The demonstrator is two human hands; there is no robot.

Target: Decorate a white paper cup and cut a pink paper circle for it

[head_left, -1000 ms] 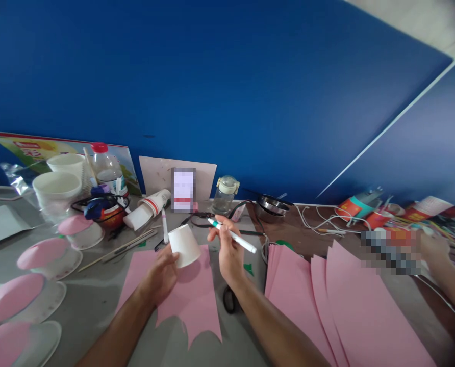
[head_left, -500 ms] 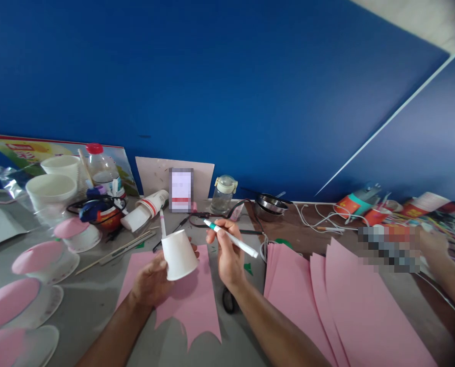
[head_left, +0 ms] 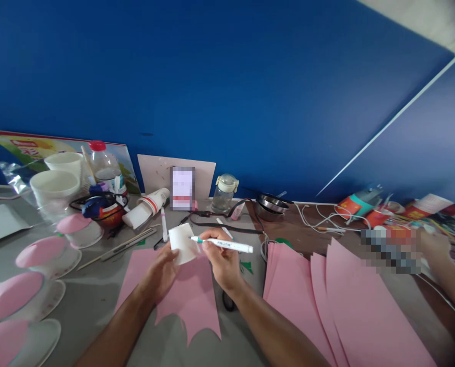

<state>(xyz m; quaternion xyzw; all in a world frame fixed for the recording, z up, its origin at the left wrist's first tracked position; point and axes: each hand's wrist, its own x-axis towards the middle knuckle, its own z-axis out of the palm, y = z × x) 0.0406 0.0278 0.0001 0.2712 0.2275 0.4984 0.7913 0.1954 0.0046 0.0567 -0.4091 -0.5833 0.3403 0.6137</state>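
Observation:
A white paper cup [head_left: 181, 244] is tilted in my left hand [head_left: 161, 271], with the fingers closed around its side. My right hand [head_left: 223, 264] grips a white marker [head_left: 231, 245] with a green band, and its tip is at the cup; I cannot tell whether it touches. Beneath both hands lies a pink sheet [head_left: 197, 311] with scalloped cutouts along its near edge. Another slim pen [head_left: 163, 224] rests just behind the cup. Black scissor handles [head_left: 228, 300] show partly under my right forearm.
Several upturned white cups with pink tops [head_left: 40, 251] line the left side. Pink sheets [head_left: 350, 295] are stacked on the right. Along the back stand a bottle [head_left: 104, 165], a phone [head_left: 182, 188], a glass jar [head_left: 224, 193] and black bowls [head_left: 270, 206]. Another person's hand [head_left: 436, 247] is at far right.
My left hand has turned the cup and tilted it more. My right hand has brought the marker's tip left and down to the cup.

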